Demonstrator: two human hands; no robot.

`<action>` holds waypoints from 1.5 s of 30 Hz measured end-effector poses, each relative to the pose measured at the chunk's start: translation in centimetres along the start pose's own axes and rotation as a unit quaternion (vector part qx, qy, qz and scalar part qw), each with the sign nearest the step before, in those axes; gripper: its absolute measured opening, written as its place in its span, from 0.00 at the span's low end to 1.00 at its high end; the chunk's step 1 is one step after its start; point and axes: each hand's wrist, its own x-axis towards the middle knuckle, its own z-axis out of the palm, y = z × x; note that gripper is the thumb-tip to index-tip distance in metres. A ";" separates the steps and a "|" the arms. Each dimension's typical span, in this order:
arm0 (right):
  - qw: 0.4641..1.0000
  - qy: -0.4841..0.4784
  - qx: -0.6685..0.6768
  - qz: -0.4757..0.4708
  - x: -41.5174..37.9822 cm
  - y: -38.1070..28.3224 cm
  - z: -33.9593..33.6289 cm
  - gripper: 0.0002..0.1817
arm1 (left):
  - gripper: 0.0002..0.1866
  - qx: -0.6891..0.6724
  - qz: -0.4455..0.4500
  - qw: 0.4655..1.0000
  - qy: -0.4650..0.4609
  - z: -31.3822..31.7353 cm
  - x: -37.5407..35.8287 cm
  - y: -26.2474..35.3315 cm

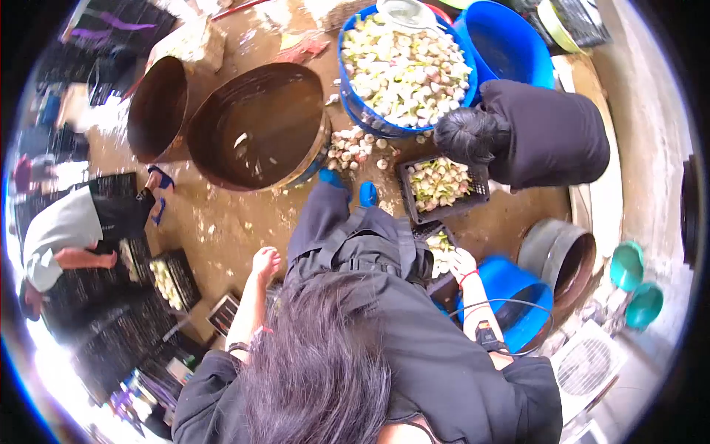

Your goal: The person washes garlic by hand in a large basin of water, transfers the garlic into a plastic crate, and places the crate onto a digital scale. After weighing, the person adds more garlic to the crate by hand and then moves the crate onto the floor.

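Observation:
My left hand (266,262) is raised beside my left thigh, its fingers curled in; what they hold, if anything, is too small to tell. On the other side, my right hand (464,265) is at the edge of a black crate (442,284) of white bulbs with green stems (441,249). Its fingers are bent over the bulbs, and what they grip is hidden. Another black crate (423,216) of bulbs stands just beyond. Loose bulbs (359,150) lie on the floor near my feet.
A blue tub (349,100) heaped with bulbs stands ahead, with an empty blue tub (505,44) and a bent-over person (551,137) beside it. Large brown tubs (259,122) stand front left. Another person (63,229) bends at the left. A blue barrel (510,296) lies at my right.

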 end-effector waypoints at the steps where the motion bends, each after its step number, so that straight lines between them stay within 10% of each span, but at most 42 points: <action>1: 0.995 -0.079 0.054 0.010 1.7 -0.3 -2.3 0.15 | 0.04 0.000 0.012 0.999 -0.038 -0.2 -0.6 -1.9; 2: 0.981 -0.157 0.109 0.023 3.9 -0.4 -4.4 0.15 | 0.04 0.090 0.178 0.976 -0.090 -1.8 2.2 -6.9; 5: 0.883 -0.380 0.261 0.092 10.1 -1.5 -7.7 0.15 | 0.03 0.030 0.034 0.999 -0.002 1.7 -5.7 -6.3; 7: 0.990 -0.030 0.099 0.100 11.2 -4.0 -2.9 0.14 | 0.03 -0.049 0.004 0.998 0.035 0.9 -7.4 -9.5; 9: 0.989 0.058 -0.023 0.134 13.5 -6.1 2.1 0.13 | 0.03 -0.115 0.022 0.989 0.087 0.4 -8.2 -12.6; 15: 0.889 0.008 -0.394 0.233 20.6 -7.7 12.2 0.30 | 0.03 -0.331 0.018 0.924 0.190 0.2 -9.1 -19.5; 20: 0.810 0.047 -0.531 0.245 21.4 -6.1 23.8 0.22 | 0.03 -0.450 -0.069 0.850 0.264 -0.7 -13.2 -30.4; 22: 0.808 -0.109 -0.484 0.319 27.1 -5.2 25.2 0.20 | 0.05 -0.511 -0.146 0.792 0.303 -1.4 -15.3 -34.0; 23: 0.811 0.000 -0.538 0.230 24.0 -2.3 30.6 0.16 | 0.04 -0.502 -0.169 0.798 0.288 -1.8 -15.7 -36.1; 26: 0.784 -0.100 -0.579 0.200 20.9 5.1 42.2 0.15 | 0.03 -0.655 -0.069 0.732 0.174 -1.8 -13.4 -48.1; 27: 0.772 -0.135 -0.587 0.205 17.5 7.8 47.0 0.15 | 0.01 -0.638 -0.091 0.696 0.315 -2.5 -15.3 -45.5; 34: 0.547 -0.303 -0.754 0.200 14.5 23.7 64.7 0.14 | 0.05 -0.740 -0.043 0.526 0.418 -8.0 -18.3 -37.6; 42: 0.302 -0.308 -0.873 0.228 17.7 41.1 80.1 0.10 | 0.03 -0.866 -0.137 0.243 0.415 0.1 -14.8 -33.0; 45: 0.309 -0.328 -0.886 0.107 9.0 47.7 81.6 0.08 | 0.06 -0.883 -0.185 0.204 0.380 0.7 -12.6 -32.8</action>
